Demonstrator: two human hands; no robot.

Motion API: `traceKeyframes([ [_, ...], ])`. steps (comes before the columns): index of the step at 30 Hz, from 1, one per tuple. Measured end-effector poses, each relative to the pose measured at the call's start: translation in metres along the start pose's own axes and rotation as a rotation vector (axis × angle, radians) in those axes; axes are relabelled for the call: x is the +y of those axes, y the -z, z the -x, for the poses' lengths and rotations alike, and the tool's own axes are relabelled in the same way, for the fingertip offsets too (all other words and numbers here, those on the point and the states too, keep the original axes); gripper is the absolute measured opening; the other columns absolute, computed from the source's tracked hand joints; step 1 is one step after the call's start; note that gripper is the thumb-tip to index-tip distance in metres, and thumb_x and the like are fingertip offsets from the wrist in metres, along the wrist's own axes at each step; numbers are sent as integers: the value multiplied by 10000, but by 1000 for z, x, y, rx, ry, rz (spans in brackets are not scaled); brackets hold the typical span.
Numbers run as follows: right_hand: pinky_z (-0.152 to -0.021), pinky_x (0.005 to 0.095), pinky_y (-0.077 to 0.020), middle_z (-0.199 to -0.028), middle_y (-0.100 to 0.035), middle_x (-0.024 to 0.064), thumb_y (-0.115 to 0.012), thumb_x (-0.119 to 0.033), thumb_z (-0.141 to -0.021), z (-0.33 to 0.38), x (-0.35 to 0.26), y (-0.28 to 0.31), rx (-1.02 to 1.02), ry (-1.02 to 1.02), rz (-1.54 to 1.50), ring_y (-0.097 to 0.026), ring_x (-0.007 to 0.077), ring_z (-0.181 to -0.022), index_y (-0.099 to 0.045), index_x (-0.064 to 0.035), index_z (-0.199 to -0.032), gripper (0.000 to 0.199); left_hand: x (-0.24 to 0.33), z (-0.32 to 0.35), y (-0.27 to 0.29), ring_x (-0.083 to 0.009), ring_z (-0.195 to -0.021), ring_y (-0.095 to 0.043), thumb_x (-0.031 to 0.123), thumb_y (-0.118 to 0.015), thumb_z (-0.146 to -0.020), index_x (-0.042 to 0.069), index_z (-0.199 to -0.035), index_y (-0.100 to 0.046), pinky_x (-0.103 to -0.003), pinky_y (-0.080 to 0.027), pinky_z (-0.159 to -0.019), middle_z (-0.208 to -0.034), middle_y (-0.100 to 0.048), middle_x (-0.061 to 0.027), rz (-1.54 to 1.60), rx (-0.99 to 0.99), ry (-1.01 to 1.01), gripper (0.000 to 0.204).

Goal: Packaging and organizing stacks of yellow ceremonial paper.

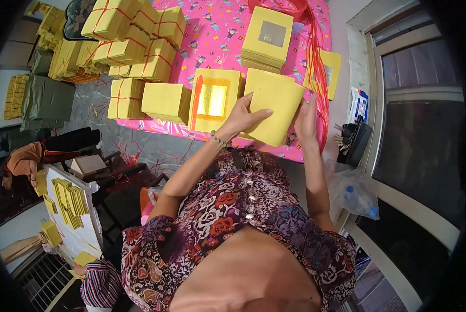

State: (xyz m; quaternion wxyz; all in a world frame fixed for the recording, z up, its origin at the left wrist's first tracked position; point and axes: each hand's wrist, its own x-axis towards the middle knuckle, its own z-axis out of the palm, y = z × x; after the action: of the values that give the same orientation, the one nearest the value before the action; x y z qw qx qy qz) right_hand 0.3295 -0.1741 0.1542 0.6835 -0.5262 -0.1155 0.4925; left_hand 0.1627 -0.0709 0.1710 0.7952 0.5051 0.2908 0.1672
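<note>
A stack of yellow paper sheets (pixel 271 106) stands tilted before me at the table's near edge, its right side curving. My left hand (pixel 243 115) grips its left side, thumb across the front face and fingers at the edge. Against the right edge lies my right hand (pixel 306 118), its fingers stretched out and partly hidden by the paper. Left of my left hand rests a yellow stack (pixel 195 112) topped with a shiny gold square and an orange-red stripe. Beyond the held paper is a taller yellow stack (pixel 264 44) with a silver square on top.
Red string (pixel 320 73) hangs along the right side of the pink patterned tablecloth (pixel 212 39). Tied yellow bundles (pixel 152 60) pile up at the far left, near a loose yellow block (pixel 165 101). Co-workers handle yellow paper around a white table (pixel 90 221) at lower left.
</note>
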Motion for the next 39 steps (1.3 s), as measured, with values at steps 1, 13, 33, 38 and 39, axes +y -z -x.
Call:
traceKeyframes([
  [1, -992, 374, -462, -1328, -570, 122, -239, -616, -1020, 10, -4, -1, -77, 95, 102, -589, 215, -1159, -485, -33, -1371, 723, 0, 0, -1, -143, -992, -653, 101, -751, -862, -25, -1264, -547, -295, -533, -886, -1150, -670, -102, 3, 2, 0, 468],
  [13, -862, 298, -521, -1167, -631, 111, -651, -119, -923, 41, -3, -4, -62, 196, 211, -630, 151, -1014, -475, 24, -1302, 442, 3, 11, -24, -179, -1177, -521, 81, -632, -932, -48, -1408, -322, -314, -432, -998, -1294, -536, -172, -35, 71, -234, 582],
  [33, -885, 305, -529, -1180, -624, 117, -649, -41, -912, 37, -14, -16, -53, 245, 319, -631, 162, -1036, -458, 23, -1296, 433, 1, 6, -31, -150, -1039, -563, 102, -506, -1001, -32, -1388, -325, -290, -482, -864, -1195, -569, -124, -97, 65, -217, 448],
  [38, -891, 309, -531, -1181, -635, 122, -649, -28, -906, 23, -16, -15, -27, 140, 256, -638, 170, -1039, -480, 26, -1293, 426, 5, -16, -17, -139, -1023, -585, 109, -540, -988, -25, -1326, -426, -280, -490, -865, -1187, -604, -100, 53, 21, -37, 381],
  [39, -892, 309, -533, -1184, -636, 123, -648, -24, -904, 21, -17, -16, -28, 116, 218, -641, 173, -1041, -480, 27, -1301, 434, 6, -19, -16, -134, -1018, -591, 108, -546, -983, -24, -1305, -452, -278, -493, -864, -1179, -617, -94, 68, 14, 42, 360],
])
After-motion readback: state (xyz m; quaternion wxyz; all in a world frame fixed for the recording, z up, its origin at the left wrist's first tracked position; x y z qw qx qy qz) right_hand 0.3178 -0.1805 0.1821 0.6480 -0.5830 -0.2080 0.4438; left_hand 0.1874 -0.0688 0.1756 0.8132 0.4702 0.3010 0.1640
